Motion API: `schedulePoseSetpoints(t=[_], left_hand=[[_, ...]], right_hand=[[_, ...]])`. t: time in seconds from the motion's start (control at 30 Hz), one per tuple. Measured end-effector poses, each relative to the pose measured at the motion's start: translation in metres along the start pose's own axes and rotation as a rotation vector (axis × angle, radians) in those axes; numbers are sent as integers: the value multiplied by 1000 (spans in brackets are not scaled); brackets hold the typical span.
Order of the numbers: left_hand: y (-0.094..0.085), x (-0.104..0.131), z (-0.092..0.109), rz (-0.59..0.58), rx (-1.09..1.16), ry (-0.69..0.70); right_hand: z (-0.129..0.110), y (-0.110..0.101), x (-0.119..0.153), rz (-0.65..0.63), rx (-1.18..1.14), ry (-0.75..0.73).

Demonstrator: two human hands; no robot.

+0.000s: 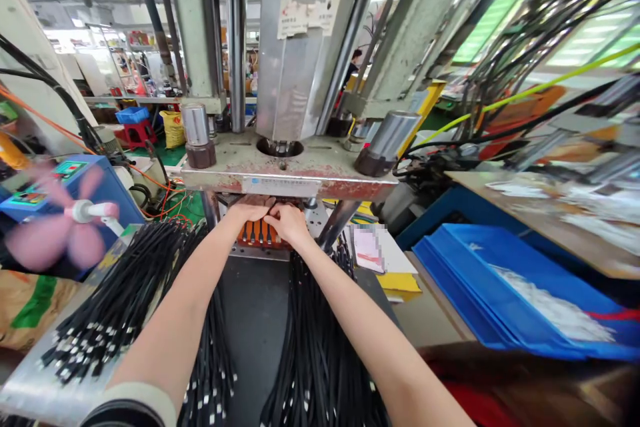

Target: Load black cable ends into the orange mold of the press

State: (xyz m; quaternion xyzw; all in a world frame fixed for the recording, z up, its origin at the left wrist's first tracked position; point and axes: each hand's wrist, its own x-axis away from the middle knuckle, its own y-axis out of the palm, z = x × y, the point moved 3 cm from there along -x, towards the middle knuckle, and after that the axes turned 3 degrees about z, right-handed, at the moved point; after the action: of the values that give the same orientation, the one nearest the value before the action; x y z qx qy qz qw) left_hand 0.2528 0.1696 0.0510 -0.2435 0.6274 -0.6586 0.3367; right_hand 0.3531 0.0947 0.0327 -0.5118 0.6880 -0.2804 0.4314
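Observation:
Both hands reach under the plate of an upright press, over an orange mold block (245, 237) with several short black cable ends (261, 235) lying side by side on it. My left hand (254, 207) lies flat across the block's back part, fingers stretched to the right. Close beside it, my right hand (290, 221) bends its fingers in a pinch at the block; what is between the fingertips is hidden. A thick bundle of black cables (315, 333) hangs over the dark bench below my right forearm. More black cables (213, 360) lie under my left forearm.
The press plate (290, 170) is just above my hands, with steel posts on both sides. At left are a cable pile (125, 287) on a metal table and a spinning pink fan (65, 220). Blue trays (465, 280) with white pieces stand at right.

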Motion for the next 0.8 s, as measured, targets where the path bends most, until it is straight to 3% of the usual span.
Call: schedulePoseSetpoints(t=[0.1, 0.17, 0.23, 0.3, 0.37, 0.5, 0.63, 0.73, 0.8], left_hand=[[6, 28, -2, 42, 8, 10], [11, 66, -7, 161, -3, 6], [17, 108, -18, 261, -74, -114], [28, 143, -31, 217, -180, -347], [37, 162, -41, 117, -208, -529], [38, 164, -53, 69, -95, -603], [15, 165, -54, 120, 15, -554], [-9, 171, -34, 223, 107, -424], [-27, 172, -12, 358, 212, -310]], right_hand=[[13, -14, 20, 17, -32, -25], [28, -25, 49, 51, 41, -6], [41, -30, 84, -10, 222, 69], [48, -24, 113, -197, 389, 125], [48, -15, 131, -355, 459, 106], [49, -7, 138, -382, 431, 118], [60, -21, 134, -224, 186, 202], [48, -36, 135, -111, -290, 185], [26, -43, 134, -137, -640, 159]])
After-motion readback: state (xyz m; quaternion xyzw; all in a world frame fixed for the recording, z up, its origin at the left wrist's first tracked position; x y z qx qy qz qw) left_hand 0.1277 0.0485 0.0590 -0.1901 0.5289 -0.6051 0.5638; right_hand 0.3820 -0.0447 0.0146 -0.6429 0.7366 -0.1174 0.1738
